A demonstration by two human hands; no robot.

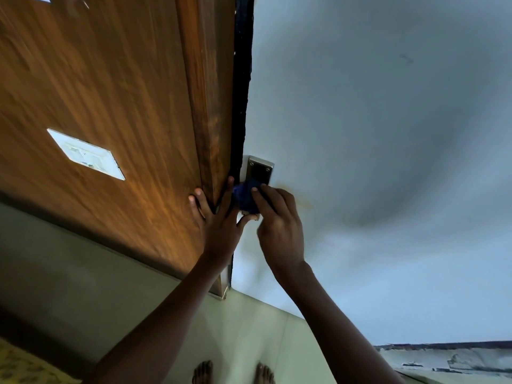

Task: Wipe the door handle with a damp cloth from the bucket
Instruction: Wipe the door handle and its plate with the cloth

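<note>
Blue cloth (pixel 245 199) (right hand (pixel 279 225)) on handle plate (pixel 260 173)

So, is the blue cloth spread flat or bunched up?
Bunched up: the blue cloth is a wad pressed by the right hand on the handle plate.

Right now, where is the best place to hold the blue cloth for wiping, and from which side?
Probably the bunched lower part of the blue cloth, from the right side, as the right hand does: the left hand and door edge block the left.
</note>
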